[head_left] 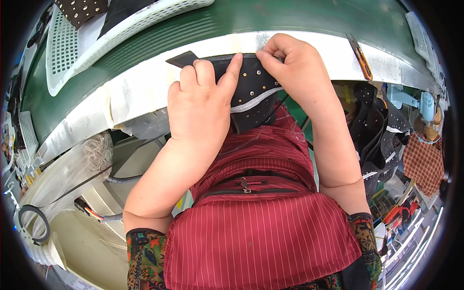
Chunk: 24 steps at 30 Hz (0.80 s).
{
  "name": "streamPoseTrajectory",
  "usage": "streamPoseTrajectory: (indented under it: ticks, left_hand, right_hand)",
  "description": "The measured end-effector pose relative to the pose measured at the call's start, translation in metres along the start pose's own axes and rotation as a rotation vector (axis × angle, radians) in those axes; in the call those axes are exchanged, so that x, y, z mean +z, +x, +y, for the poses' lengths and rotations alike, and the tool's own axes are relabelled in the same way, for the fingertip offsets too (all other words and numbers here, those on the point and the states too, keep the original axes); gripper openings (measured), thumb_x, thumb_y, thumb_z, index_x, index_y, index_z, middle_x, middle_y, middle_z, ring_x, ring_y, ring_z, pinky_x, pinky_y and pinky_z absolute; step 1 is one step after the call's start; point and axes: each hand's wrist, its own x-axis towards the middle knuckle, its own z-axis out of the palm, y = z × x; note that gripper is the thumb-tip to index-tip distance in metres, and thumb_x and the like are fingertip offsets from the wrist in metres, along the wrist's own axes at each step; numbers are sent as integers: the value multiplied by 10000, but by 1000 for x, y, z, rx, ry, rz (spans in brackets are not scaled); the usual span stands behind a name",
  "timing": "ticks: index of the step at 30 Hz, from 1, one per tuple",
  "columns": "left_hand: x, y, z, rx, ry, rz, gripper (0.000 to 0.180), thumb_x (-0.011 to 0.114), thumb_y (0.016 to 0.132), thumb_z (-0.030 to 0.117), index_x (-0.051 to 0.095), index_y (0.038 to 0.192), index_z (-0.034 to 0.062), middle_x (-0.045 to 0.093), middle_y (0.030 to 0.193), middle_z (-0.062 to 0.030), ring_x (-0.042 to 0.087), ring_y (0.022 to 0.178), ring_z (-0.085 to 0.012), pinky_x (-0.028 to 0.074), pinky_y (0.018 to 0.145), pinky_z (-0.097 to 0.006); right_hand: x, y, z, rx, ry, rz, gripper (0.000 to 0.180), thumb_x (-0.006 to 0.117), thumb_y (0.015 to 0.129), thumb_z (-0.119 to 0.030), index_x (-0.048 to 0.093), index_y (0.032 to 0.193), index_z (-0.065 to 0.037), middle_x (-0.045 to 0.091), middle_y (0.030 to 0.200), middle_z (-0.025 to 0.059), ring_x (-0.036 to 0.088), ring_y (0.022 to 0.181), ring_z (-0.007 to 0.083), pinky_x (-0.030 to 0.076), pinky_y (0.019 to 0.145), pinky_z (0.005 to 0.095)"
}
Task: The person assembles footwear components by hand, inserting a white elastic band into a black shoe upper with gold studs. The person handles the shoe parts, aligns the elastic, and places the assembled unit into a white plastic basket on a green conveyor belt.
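A black studded piece [250, 77] with a light grey strip across it lies over the near edge of the metal-edged table. Its lower part hangs toward my lap. My left hand [200, 99] is on its left part, thumb stretched along the top edge and the other fingers curled down. At the upper right edge, my right hand [295, 63] pinches the piece between thumb and forefinger. A dark pointed flap [183, 59] sticks out past my left fingers. What lies beneath both hands is hidden.
An orange-handled cutting tool [361, 60] rests on the metal edge [140, 89] at right. A white perforated basket [65, 63] with black studded pieces stands far left on the green surface [270, 21]. More black studded pieces [374, 130] hang at right. Clear plastic [72, 164] bulges at left.
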Motion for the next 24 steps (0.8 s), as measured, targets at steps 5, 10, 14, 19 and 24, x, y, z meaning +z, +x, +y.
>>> streamPoseTrajectory:
  ticks: [5, 10, 14, 19, 24]
  left_hand:
    - [-4, 1, 1, -14, -30, 1, 565, 596, 701, 113, 561, 1244, 265, 480, 930, -77, 479, 839, -226, 418, 719, -326]
    - [-8, 11, 10, -3, -218, 174, 465, 570, 717, 60, 565, 1180, 95, 504, 1176, -132, 497, 1051, -287, 358, 954, -419]
    - [11, 14, 29, 76, -519, 299, 346, 581, 733, 8, 522, 1073, -11, 551, 1163, -153, 551, 1043, -313, 453, 886, -387]
    - [18, 10, 25, 128, -442, 211, 334, 622, 764, 68, 503, 1069, 5, 546, 1191, -148, 545, 1084, -299, 460, 887, -390]
    - [17, 10, 30, 128, -387, 195, 358, 652, 760, 106, 502, 1073, 20, 543, 1199, -138, 543, 1085, -287, 453, 896, -389]
  right_hand:
    - [2, 0, -1, -61, -85, 13, 152, 613, 785, -168, 597, 759, -19, 609, 685, 146, 591, 669, 330, 468, 617, 409]
    - [2, 1, -1, -83, -146, -2, 162, 626, 792, -158, 585, 796, -2, 611, 701, 141, 584, 644, 287, 464, 606, 363]
    - [2, 0, -2, -102, -142, -3, 164, 603, 802, -177, 584, 794, -14, 618, 737, 162, 597, 708, 345, 475, 647, 427]
    - [-13, -10, -2, -61, -120, -36, 173, 600, 820, -186, 608, 864, -19, 631, 764, 160, 602, 717, 338, 478, 650, 412]
    - [-49, -33, -4, 142, -19, -149, 188, 607, 817, -169, 618, 910, -6, 622, 697, 142, 590, 623, 295, 463, 589, 357]
